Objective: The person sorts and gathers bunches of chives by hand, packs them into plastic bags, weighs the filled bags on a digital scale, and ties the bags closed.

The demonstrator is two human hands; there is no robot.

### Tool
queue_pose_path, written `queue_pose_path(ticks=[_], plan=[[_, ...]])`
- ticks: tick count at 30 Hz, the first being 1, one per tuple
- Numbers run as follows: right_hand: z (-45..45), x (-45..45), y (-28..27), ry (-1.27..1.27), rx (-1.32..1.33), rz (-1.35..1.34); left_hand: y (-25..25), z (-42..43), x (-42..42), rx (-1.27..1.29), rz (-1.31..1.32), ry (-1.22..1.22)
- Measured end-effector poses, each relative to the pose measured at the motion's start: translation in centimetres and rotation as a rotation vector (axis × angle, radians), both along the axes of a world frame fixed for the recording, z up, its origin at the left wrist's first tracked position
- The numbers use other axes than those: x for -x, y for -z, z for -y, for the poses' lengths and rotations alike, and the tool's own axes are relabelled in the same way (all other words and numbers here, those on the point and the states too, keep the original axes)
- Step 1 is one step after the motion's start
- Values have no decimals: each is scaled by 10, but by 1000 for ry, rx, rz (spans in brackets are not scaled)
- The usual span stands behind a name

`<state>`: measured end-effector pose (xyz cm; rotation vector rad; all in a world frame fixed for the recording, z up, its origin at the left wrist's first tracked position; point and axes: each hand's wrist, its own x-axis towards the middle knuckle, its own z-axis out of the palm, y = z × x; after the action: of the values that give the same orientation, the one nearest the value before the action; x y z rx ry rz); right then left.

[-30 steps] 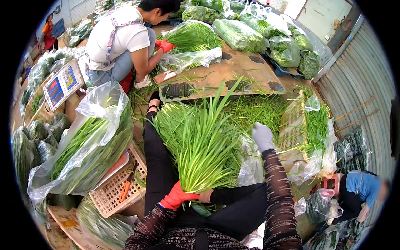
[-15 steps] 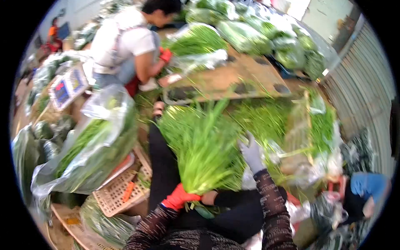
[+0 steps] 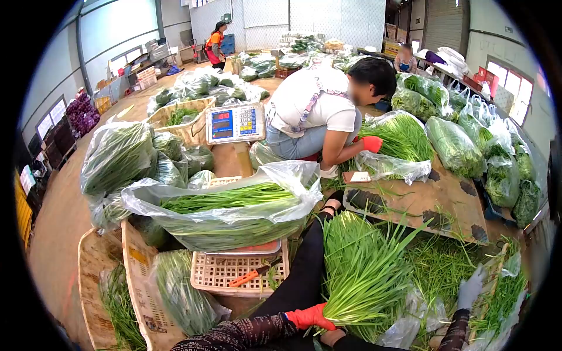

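Observation:
My left hand (image 3: 310, 317), in a red glove, is closed around the base of a bunch of garlic chives (image 3: 366, 266). The long green leaves fan up and away over my lap. At the lower right, my right hand (image 3: 470, 288) in a grey glove is apart from the bunch, fingers stretched out, with nothing visible in it. It is beside loose chives (image 3: 442, 266) on the floor and a crate of greens (image 3: 504, 292). On a scale in front of my left side lies an open plastic bag of chives (image 3: 234, 217).
A scale display (image 3: 235, 123) stands behind the bag. An orange-handled knife (image 3: 249, 276) lies on a perforated crate (image 3: 219, 269). Ahead, a co-worker (image 3: 322, 111) in red gloves crouches over chives (image 3: 401, 137) beside a wooden board (image 3: 427, 202). Bagged vegetables (image 3: 456, 146) line the right.
My view has swung left and up, so the scene lies farther right and more of the room shows. The chive bunch stays in my left hand; my right hand appears farther from it.

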<state>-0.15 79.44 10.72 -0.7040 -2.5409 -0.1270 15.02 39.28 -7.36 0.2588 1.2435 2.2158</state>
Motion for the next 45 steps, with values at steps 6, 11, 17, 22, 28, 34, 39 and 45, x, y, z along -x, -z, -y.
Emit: queue_pose_path(ticks=[6, 11, 17, 22, 28, 34, 39, 45], plan=[[100, -12, 25, -959, 244, 102, -16, 3, -3, -9, 39, 41], [133, -14, 87, -927, 518, 499, 6, -2, -5, 50, -82, 33], [93, -19, 46, -1035, 30, 173, -63, 12, 2, 87, 117, -64], [-11, -27, 22, -589, -170, 83, -54, 2, 1, 18, 185, -2], [-42, -77, 2, 49, -429, 222, -52, 10, 3, -13, 239, -4], [7, -105, 74, -410, 252, 210, -56, 11, 3, -65, 240, -72], [98, -99, 70, -456, 938, 146, -54, 11, 1, -30, 247, -42], [155, -51, 38, -511, 1455, 96, -73, 3, -3, 89, 121, -7]])
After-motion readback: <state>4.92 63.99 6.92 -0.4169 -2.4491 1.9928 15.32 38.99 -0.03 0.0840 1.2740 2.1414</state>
